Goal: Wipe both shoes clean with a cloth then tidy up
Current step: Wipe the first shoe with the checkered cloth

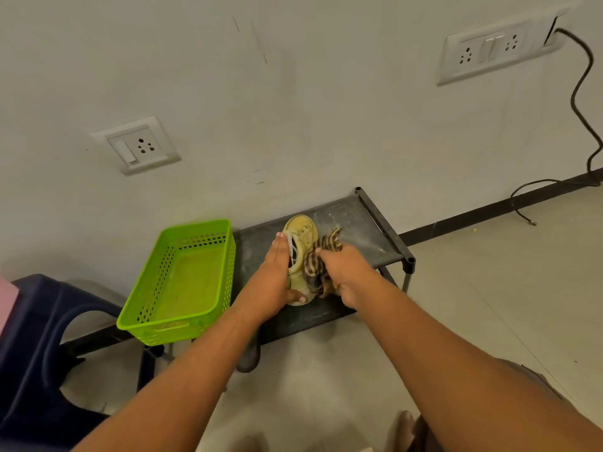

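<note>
Fingers (pixel 281 244) of the left hand (pixel 279 275) lie nearly straight along the shoe (pixel 301 234), on its lace side. The thumb hooks round the heel end, so the shoe is bracketed lengthwise rather than clamped. The right hand (pixel 347 272) has its fingers curled tight round a bunched cloth (pixel 315 261), which is pressed against the shoe's right flank. Shoe and hands sit over the middle of a low dark rack (pixel 357 220) against the wall.

That light left hold looks like the weak point. A firm stroke from the right could twist the shoe under the palm. It could also slide it across the rack top toward the basket (pixel 156 329) just to the left, or off the front edge to the floor. The cloth is wadded, with a loose tail poking out beside the toe. That tail could catch in the laces, and a wad meets only a small patch at a time, so some dirt may be missed. The rack top looks dusty; a cloth dragged over it could carry that grit back onto the shoe.

The shoe is a small pale yellow sneaker with white laces and a rounded toe end pointing toward the wall. Its surface looks dull and grubby. Its right side is hidden behind the cloth, which is striped dark and tan. A second shoe cannot be made out with any certainty.
</note>
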